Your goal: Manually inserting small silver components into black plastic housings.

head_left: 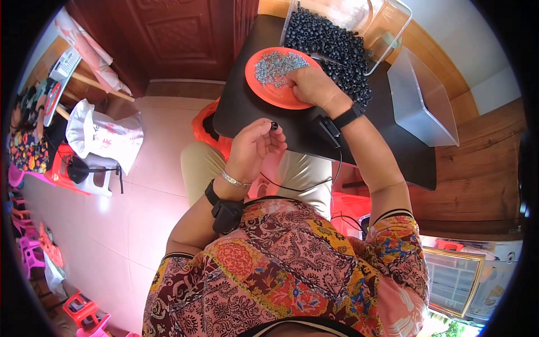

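Observation:
My left hand (pixel 251 150) is raised in front of the table's near edge, palm up. Its thumb and fingertips pinch a small black cylindrical piece (pixel 274 126) with a round end. Over an orange-red plate (pixel 252 84), my right hand (pixel 315 87) reaches down with fingers drawn together. The fingertips touch a spread of tiny silvery metal pieces (pixel 273 64); whatever they grip is hidden. Behind the plate and to its right lies a large heap of small black cylindrical pieces (pixel 325 33), partly spilling from a clear bin (pixel 359 8).
An upright translucent plastic bin (pixel 421 101) stands on the dark table (pixel 238 106) at right. A thin black cable (pixel 292 190) hangs across my lap. A red bag (pixel 203 123) is beside the table's left edge. A white sack (pixel 115 137) and stools (pixel 84 312) are on the left.

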`<state>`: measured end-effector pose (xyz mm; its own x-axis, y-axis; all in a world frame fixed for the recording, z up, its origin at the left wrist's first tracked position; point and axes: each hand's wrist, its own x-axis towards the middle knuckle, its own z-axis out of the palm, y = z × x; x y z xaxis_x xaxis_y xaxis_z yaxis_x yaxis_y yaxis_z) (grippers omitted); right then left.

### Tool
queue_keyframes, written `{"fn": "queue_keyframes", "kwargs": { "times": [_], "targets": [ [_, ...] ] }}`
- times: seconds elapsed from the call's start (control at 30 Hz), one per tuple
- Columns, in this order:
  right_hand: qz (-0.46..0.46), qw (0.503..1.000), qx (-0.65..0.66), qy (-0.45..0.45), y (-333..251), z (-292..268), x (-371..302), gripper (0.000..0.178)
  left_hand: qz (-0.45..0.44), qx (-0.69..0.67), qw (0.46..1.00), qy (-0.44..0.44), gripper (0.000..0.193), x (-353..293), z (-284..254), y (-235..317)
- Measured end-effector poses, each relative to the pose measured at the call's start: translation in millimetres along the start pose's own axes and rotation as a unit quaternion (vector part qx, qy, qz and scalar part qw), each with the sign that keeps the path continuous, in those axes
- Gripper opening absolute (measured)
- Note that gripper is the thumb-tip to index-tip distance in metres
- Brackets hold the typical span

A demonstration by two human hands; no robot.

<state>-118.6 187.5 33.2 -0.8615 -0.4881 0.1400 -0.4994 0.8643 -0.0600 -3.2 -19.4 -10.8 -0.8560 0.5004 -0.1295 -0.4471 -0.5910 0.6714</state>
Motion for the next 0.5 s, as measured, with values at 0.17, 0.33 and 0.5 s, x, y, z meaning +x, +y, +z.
{"fn": "queue_keyframes", "kwargs": {
  "times": [0.17, 0.33, 0.5],
  "targets": [
    [0.042, 0.984, 0.157, 0.066, -13.5, -18.6, -16.6, 0.016, -0.008, 0.022, 1.000, -0.005, 0.020, 1.6, 5.2, 1.3],
    [0.098, 0.815, 0.560, 0.115, -56.8, -37.9, -56.6, 0.011, 0.010, 0.037, 0.999, -0.023, 0.020, 1.8, 15.6, 2.5],
    [0.094, 0.708, 0.690, 0.117, -77.4, -25.1, -90.3, 0.012, 0.014, 0.030, 0.998, -0.043, 0.020, 4.5, 25.5, -1.2]
  ]
}}
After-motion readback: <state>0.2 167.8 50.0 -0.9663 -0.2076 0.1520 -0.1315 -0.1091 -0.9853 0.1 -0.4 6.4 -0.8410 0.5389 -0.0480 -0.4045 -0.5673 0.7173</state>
